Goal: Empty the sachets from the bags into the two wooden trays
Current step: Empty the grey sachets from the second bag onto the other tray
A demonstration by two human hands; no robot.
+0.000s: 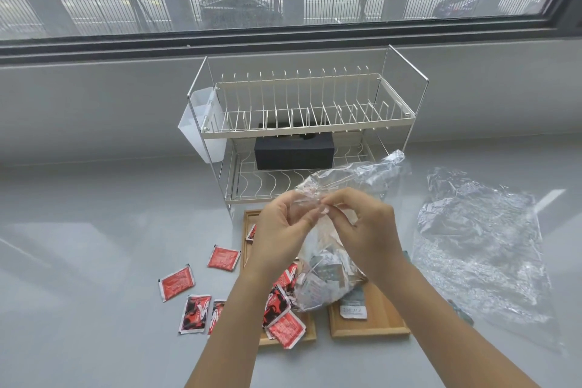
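Observation:
My left hand point(278, 231) and my right hand point(365, 230) both pinch the crumpled top of a clear plastic bag point(333, 249) held above the two wooden trays. Grey-green sachets point(324, 277) fill the bag's hanging bottom. The left wooden tray point(310, 329) holds red sachets point(285, 326), partly hidden by my left forearm. One grey sachet point(354, 305) lies in the right wooden tray point(382, 318). Several red sachets point(176, 282) lie loose on the counter left of the trays.
An empty clear bag point(478, 246) lies flat on the grey counter to the right. A white two-tier dish rack point(302, 123) with a black box point(294, 149) on its lower shelf stands behind the trays, under the window.

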